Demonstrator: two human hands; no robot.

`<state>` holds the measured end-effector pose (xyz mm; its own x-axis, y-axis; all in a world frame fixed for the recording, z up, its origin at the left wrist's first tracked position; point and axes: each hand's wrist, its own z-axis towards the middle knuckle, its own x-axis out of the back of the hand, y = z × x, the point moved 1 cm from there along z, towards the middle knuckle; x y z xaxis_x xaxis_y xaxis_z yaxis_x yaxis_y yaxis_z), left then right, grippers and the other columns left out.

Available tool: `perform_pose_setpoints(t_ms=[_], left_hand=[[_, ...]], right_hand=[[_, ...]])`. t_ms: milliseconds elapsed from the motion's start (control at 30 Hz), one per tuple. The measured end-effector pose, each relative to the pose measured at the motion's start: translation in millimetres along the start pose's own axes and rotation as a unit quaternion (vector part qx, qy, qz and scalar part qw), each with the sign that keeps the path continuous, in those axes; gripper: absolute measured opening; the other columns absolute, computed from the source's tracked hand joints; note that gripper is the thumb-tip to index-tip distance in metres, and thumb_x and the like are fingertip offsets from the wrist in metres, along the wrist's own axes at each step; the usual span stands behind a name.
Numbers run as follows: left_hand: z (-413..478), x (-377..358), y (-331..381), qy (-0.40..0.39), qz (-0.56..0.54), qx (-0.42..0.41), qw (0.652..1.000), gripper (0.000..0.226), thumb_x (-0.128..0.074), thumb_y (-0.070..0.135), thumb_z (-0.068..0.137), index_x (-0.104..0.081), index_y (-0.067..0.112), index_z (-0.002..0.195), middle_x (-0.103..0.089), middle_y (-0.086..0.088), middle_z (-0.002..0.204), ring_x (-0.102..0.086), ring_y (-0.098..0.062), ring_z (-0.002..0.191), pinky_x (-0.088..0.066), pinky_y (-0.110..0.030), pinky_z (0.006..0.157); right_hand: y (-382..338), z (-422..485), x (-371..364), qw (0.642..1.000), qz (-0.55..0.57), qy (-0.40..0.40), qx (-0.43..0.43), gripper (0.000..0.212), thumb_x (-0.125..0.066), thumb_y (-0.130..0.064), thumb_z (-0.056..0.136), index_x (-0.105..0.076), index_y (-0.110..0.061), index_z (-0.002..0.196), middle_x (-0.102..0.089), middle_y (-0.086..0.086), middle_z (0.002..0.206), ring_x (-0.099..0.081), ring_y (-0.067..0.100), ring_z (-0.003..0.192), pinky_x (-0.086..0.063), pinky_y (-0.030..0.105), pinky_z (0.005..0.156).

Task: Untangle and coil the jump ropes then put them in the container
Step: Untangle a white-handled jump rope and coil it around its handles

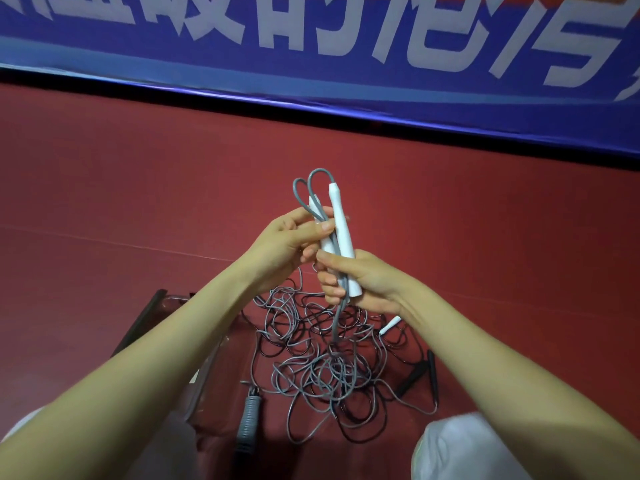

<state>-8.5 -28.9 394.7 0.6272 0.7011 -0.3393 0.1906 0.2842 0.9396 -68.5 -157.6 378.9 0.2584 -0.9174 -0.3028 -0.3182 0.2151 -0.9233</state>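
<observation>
Two hands hold the white handles (341, 233) of a gray rope (313, 192) up over a messy pile of ropes (322, 358).

The two white handles are side by side and point up, and the gray rope loops over their tops and hangs down to the pile. The left hand (287, 244) is closed on the handles near the middle, thumb on top. The right hand (360, 282) is closed on the bottom of the handles and the rope beside them. In the pile, gray and black ropes cross all over on the red floor (138, 202). Another white handle (389, 325) lies at the pile's right edge. Two black handles (420, 372) lie right of the pile. A gray handle (247, 420) lies at its lower left. A clear box (204, 372) sits left of the pile, partly behind the left arm. A blue banner (311, 64) stands far behind the pile.
</observation>
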Motion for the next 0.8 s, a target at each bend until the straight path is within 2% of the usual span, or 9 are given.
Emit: perform_pose_setpoints(t_ms=[100,200,267,333,400,533,633,700,800], left_hand=[[0,1,1,-0.02,0.026,-0.007,0.999,0.026,-0.061,0.011,0.083,-0.057,0.006,0.108,-0.045,-0.021,0.104,-0.034,-0.003,0.04,-0.036,-0.016,0.052],[-3,6,0,-0.06,0.071,0.011,0.996,0.039,-0.06,0.012,0.089,-0.055,-0.004,0.124,-0.052,-0.008,0.065,-0.034,-0.004,0.043,-0.034,-0.031,0.073],[-7,5,1,-0.088,0.087,0.027,0.992,0.034,-0.055,0.011,0.091,-0.059,0.0,0.123,-0.053,-0.005,0.061,-0.032,-0.004,0.041,-0.043,-0.023,0.07],[-10,-1,3,-0.087,0.093,0.032,0.991,0.032,-0.044,0.002,0.095,-0.049,-0.008,0.126,-0.06,0.008,0.054,-0.028,-0.002,0.038,-0.047,-0.014,0.062],[-13,-6,6,-0.07,0.083,0.036,0.993,0.031,-0.038,-0.003,0.097,-0.043,-0.011,0.127,-0.06,0.007,0.048,-0.024,-0.001,0.035,-0.045,-0.011,0.056],[-14,-8,10,-0.049,0.074,0.034,0.995,0.03,-0.044,0.007,0.096,-0.05,-0.003,0.123,-0.056,0.006,0.043,-0.026,-0.003,0.037,-0.036,-0.018,0.048],[-12,-2,7,-0.049,0.052,0.05,0.996,0.033,-0.051,0.015,0.093,-0.06,0.002,0.12,-0.041,0.011,0.039,-0.029,-0.008,0.036,-0.034,-0.022,0.041],[-10,2,5,-0.054,0.034,0.06,0.996,0.033,-0.056,0.02,0.088,-0.066,0.006,0.116,-0.031,0.005,0.039,-0.03,-0.011,0.035,-0.033,-0.021,0.039],[-8,5,4,-0.056,0.03,0.06,0.996,0.032,-0.059,0.021,0.086,-0.069,0.007,0.113,-0.029,0.004,0.04,-0.028,-0.012,0.034,-0.028,-0.022,0.038]], right_hand=[[-1,0,2,1.0,-0.008,-0.007,-0.005,0.014,-0.06,-0.023,0.086,-0.073,-0.02,0.087,-0.037,-0.003,0.059,-0.035,0.007,0.047,-0.037,0.02,0.051],[0,-2,5,0.998,-0.037,-0.047,-0.006,0.011,-0.061,-0.009,0.089,-0.065,-0.017,0.095,-0.043,-0.006,0.06,-0.039,0.008,0.051,-0.038,0.021,0.055],[3,-3,5,0.995,-0.033,-0.096,-0.024,0.018,-0.059,-0.004,0.088,-0.055,-0.008,0.105,-0.048,-0.008,0.062,-0.042,0.008,0.055,-0.04,0.02,0.056],[7,-1,5,0.989,-0.018,-0.135,-0.05,0.048,-0.074,-0.012,0.081,-0.044,-0.005,0.118,-0.052,-0.006,0.065,-0.048,0.009,0.062,-0.045,0.02,0.061],[10,-1,4,0.988,0.004,-0.146,-0.053,0.072,-0.083,-0.022,0.07,-0.038,-0.005,0.123,-0.058,-0.003,0.069,-0.056,0.011,0.071,-0.05,0.023,0.068],[8,-1,4,0.989,0.055,-0.133,-0.034,0.062,-0.091,-0.027,0.058,-0.058,-0.003,0.104,-0.066,0.005,0.083,-0.064,0.017,0.08,-0.055,0.03,0.078],[9,-1,3,0.988,0.069,-0.138,-0.027,0.065,-0.09,-0.026,0.059,-0.06,-0.004,0.112,-0.067,0.009,0.093,-0.066,0.02,0.083,-0.055,0.031,0.077],[11,-1,2,0.985,0.089,-0.146,-0.023,0.062,-0.09,-0.022,0.061,-0.062,-0.004,0.113,-0.068,0.011,0.095,-0.067,0.021,0.085,-0.056,0.032,0.08],[12,-2,0,0.984,0.095,-0.146,-0.026,0.062,-0.091,-0.018,0.059,-0.061,0.0,0.11,-0.069,0.012,0.094,-0.068,0.024,0.088,-0.055,0.034,0.084]])
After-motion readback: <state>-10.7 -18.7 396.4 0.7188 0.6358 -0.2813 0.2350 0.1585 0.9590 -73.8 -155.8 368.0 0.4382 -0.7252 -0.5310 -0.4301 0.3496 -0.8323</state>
